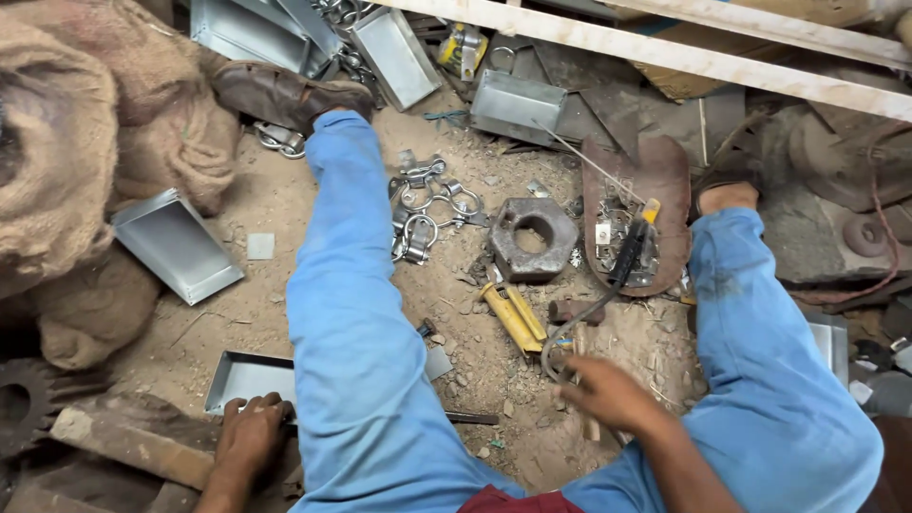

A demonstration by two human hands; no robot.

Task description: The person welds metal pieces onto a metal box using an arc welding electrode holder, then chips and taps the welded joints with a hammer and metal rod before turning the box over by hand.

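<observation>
Left hand [249, 439]: fingers curling over the near edge of a shallow grey sheet-metal tray [249, 378] lying on the dirt beside the left leg.
Right hand [608, 391]: fingers closing around a thin wooden stick [590, 427] between the legs.
Nearby: large rusty steel hex nut [533, 237], yellow-handled tool [513, 316], black electrode holder [631, 249] lying on a curved rusty plate.

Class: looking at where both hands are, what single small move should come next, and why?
Probably lift the tray toward the big nut. The left hand already rests on the tray's near edge, while the right hand is at the cable of the electrode holder, which lies idle beside the nut.
</observation>
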